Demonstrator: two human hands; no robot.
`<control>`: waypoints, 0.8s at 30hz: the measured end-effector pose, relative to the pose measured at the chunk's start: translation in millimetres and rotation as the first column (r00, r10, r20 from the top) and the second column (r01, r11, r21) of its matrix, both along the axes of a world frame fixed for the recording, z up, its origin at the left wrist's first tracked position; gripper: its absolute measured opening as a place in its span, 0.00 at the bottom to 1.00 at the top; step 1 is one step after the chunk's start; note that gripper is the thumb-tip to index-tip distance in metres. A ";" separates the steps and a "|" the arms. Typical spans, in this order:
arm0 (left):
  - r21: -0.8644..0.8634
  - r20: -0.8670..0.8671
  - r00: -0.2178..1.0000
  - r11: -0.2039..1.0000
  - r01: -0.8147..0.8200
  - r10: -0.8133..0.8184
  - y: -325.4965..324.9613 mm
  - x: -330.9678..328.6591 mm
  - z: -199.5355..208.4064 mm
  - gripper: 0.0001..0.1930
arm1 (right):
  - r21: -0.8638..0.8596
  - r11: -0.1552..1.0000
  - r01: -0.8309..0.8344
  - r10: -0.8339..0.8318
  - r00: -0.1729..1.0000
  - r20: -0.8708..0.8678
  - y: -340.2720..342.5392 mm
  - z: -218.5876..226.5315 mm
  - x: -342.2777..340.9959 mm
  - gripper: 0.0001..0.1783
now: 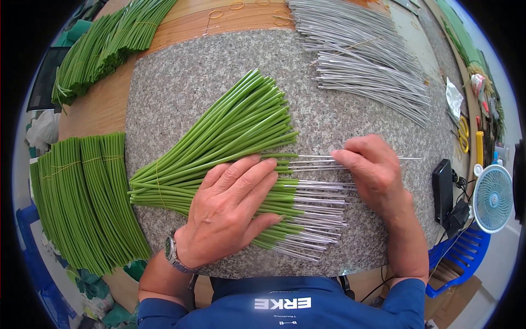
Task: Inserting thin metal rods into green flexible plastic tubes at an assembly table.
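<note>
A fanned bundle of thin green plastic tubes [230,120] lies on the grey stone slab, gathered at its left end by a thin yellow rubber band [158,178]. My left hand [230,205], with a metal watch [172,253] on the wrist, rests flat across the bundle, fingers stretched out over the tubes. Silvery wire ends [320,216] stick out of the right ends of the lower tubes. The upper tubes show no wire at their ends. My right hand [375,175] pinches a thin metal wire [408,158], which runs left toward the tube ends by my left fingertips.
A heap of loose metal wires [367,71] lies at the far right. Banded green tube bundles are stacked at the left [87,197] and far left [115,44]. At the right are a black box [441,189], yellow-handled scissors [463,134] and a small blue fan [493,198].
</note>
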State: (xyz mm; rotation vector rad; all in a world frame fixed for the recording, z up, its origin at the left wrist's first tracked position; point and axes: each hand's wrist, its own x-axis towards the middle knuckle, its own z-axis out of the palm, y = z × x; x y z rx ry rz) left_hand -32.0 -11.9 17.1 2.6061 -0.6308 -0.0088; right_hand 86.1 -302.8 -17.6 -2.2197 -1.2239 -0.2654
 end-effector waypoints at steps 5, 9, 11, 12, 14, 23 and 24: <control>-0.023 0.001 1.000 1.000 0.011 -0.011 -6.0 4.1 -2.0 0.34 | -0.063 0.994 -0.092 0.089 0.994 -0.058 18.0 -3.0 -9.9 0.18; -0.025 -0.008 1.000 0.999 -0.025 0.025 -0.4 -2.5 -3.4 0.36 | -0.058 0.993 -0.098 0.097 0.995 -0.023 37.8 -5.3 -14.5 0.18; -0.025 0.021 0.999 0.999 -0.027 0.027 -0.3 -3.6 -5.6 0.36 | -0.051 0.998 -0.037 0.036 0.999 -0.009 25.7 2.3 -16.3 0.19; -0.025 0.021 0.999 0.999 -0.032 0.033 1.4 -5.3 -5.0 0.35 | -0.006 0.998 0.060 -0.060 0.998 -0.014 12.7 4.6 -16.5 0.22; -0.038 0.039 0.999 0.999 -0.013 0.015 0.2 -3.7 -8.7 0.35 | 0.008 0.963 0.269 -0.268 0.962 -0.044 -28.8 -1.9 -18.7 0.24; -0.050 0.081 0.997 0.999 0.007 -0.003 1.9 -4.1 -13.1 0.33 | -0.094 0.904 0.417 -0.426 0.858 -0.286 -67.8 -12.3 -33.4 0.34; -0.064 0.076 0.997 0.998 0.012 -0.007 1.9 -4.8 -13.0 0.32 | -0.079 0.910 0.408 -0.410 0.851 -0.328 -59.4 -12.0 -35.9 0.36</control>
